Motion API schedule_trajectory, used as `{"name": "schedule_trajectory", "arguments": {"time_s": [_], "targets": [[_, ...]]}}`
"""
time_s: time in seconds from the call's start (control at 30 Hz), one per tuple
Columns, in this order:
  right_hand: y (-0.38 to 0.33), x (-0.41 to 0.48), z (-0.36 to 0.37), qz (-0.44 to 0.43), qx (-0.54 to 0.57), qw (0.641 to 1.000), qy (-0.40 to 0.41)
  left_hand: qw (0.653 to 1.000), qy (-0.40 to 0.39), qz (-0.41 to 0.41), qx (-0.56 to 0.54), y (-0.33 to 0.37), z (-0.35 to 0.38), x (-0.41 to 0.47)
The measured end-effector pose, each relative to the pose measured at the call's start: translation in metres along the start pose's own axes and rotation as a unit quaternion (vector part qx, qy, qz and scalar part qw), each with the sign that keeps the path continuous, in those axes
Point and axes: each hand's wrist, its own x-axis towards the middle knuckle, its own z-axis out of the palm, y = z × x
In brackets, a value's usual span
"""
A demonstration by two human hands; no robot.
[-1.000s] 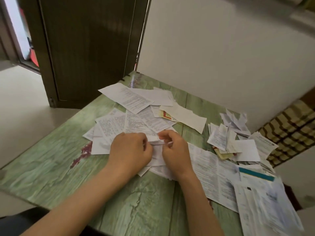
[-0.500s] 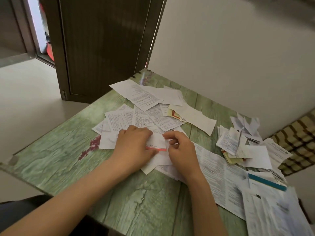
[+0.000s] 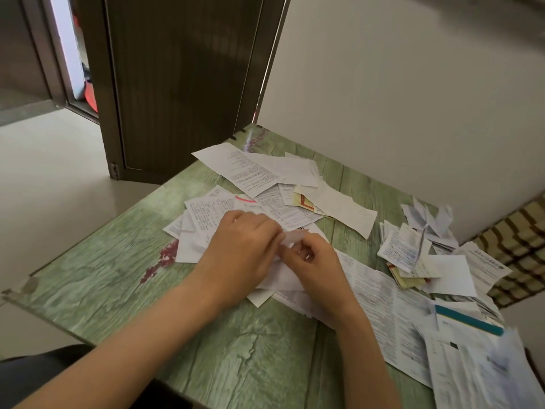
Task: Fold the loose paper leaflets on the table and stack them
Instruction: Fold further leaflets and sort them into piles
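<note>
The small white paper leaflet (image 3: 292,237) sits raised between the two hands over the middle of the pile, its upper edge blurred; half a second ago it lay flat with the left hand pressing it down, and now it is lifted. The left hand (image 3: 244,255) curls its fingers over the leaflet's left end and grips it; the right hand (image 3: 320,268) pinches the near edge between thumb and forefinger. I judge a crease has been pressed and a further fold or the move to the stack is coming; how many folds it has I cannot tell. Around it loose unfolded printed sheets (image 3: 250,171) are spread; a long printed white sheet (image 3: 383,296) runs under the right wrist; a heap of small folded leaflets (image 3: 405,252) lies to the right, well apart. All rest on the green wood-grain table (image 3: 236,349); much remains unfolded.
</note>
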Motion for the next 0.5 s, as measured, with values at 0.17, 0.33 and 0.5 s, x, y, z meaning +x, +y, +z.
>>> {"name": "schedule_trajectory", "arguments": {"time_s": [0.17,0.33,0.5], "targets": [[-0.010,-0.003,-0.007,0.032,0.134,0.989,0.050,0.973,0.148,-0.165,-0.071,-0.001,-0.010,0.001],[-0.014,-0.003,-0.007,0.073,0.207,0.973,0.069,0.866,0.106,-0.426,-0.240,0.007,-0.020,0.007],[-0.025,-0.004,-0.002,0.054,0.240,0.969,0.039,0.806,0.038,-0.458,-0.374,0.011,-0.020,0.008]]}}
